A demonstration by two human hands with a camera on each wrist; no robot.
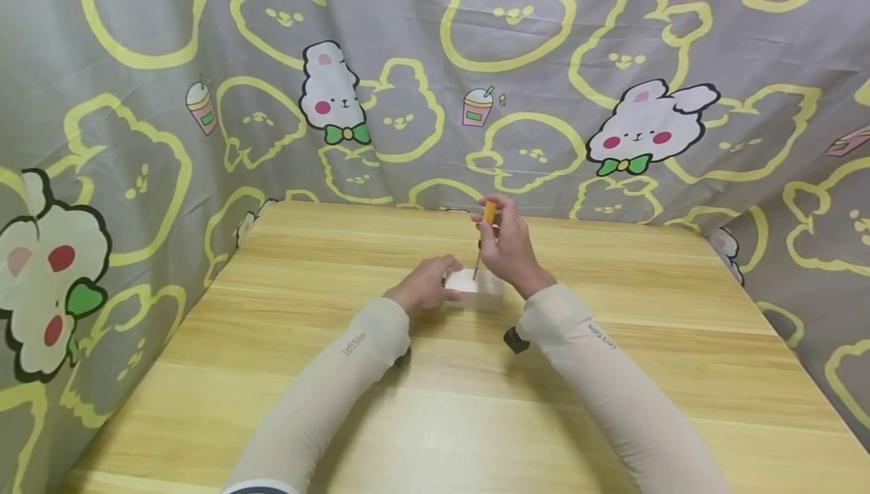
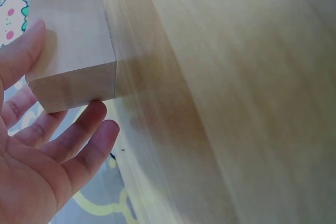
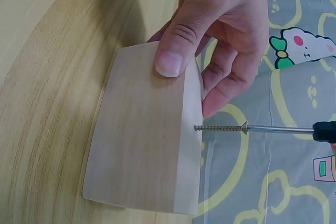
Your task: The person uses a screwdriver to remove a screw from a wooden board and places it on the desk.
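A pale wooden block (image 1: 476,299) rests on the table, its end face showing in the left wrist view (image 2: 73,88). My left hand (image 1: 427,282) grips the block's left end, thumb on one side and fingers on the other. Above it, my right hand (image 1: 506,245) holds a screwdriver by its orange handle (image 1: 489,212), the shaft pointing down. In the right wrist view, the screwdriver shaft (image 3: 281,129) meets the head of a screw (image 3: 223,128), whose tip touches the block's narrow face (image 3: 190,150). The screw's thread is mostly outside the wood.
The wood-grain table (image 1: 272,403) spreads around the block. A grey curtain (image 1: 421,26) with yellow outlines and cartoon animals hangs behind the table and at both sides. A small black object (image 1: 516,340) shows beneath the right sleeve, and another dark piece (image 1: 404,358) by the left sleeve.
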